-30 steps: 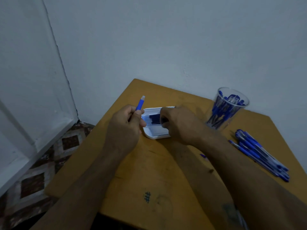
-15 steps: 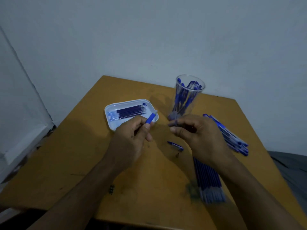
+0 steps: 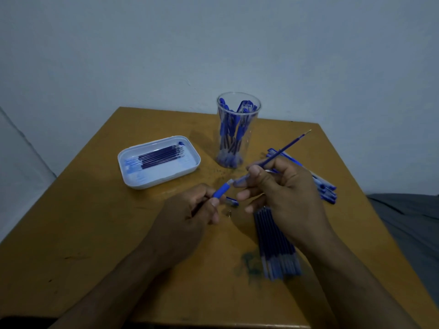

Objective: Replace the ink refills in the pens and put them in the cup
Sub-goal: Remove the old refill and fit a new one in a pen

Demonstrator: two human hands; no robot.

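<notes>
Right hand (image 3: 285, 193) pinches an ink refill (image 3: 283, 149), tip toward two o'clock; left hand (image 3: 190, 212) grips the pen barrel (image 3: 221, 191). Cup (image 3: 237, 129) at twelve o'clock. Risk: misaligned insertion bends the refill; the loose brass tip (image 3: 229, 213) may roll off the table (image 3: 95, 233).

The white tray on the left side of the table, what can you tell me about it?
The white tray is a shallow rounded rectangle, plastic by its look, lying flat on the wooden table, left of the clear cup. A row of dark blue ink refills lies side by side in it, tips toward the cup. Neither hand touches it.
</notes>
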